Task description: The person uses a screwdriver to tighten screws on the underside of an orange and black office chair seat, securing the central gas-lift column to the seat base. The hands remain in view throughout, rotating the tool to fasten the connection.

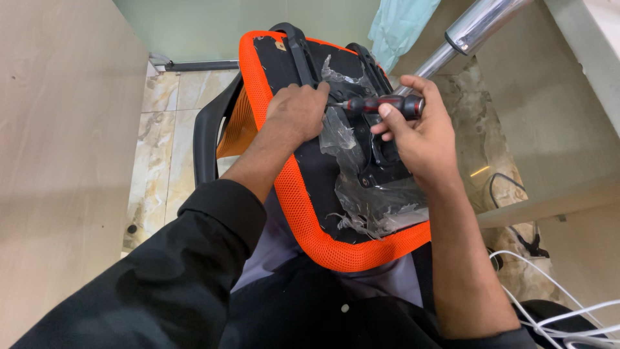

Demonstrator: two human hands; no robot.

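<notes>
Screwdriver (381, 104) with a red and black handle lies nearly level across the upturned chair seat (303, 194), its tip pointing toward the person's left. The right hand (423, 139) grasps the handle, thumb on the near side and fingers curled over the far side. The left hand (298, 111) is clenched right at the tip of the tool, knuckles up, pressing on the seat's black underside; what its fingers pinch is hidden, so it cannot be told whether it holds anything.

In the head view, the seat rests on the person's lap, tilted away, underside up. Its edge is covered in orange mesh that runs all around a black panel. Torn clear plastic wrap (361, 194) clings to the panel, crumpled below the screwdriver and ragged near the lower rim. A black metal plate (387, 161) sits under the right hand, partly covered by the wrap. A black armrest (208, 139) curves out on the left side of the seat, and a second black part (297, 48) rises at the far edge.

Beyond the seat, a shiny metal tube (465, 35) slants up to the right. White cables (555, 304) lie at the lower right over the marble-patterned floor (152, 161). A pale wooden panel (58, 161) stands on the left.
</notes>
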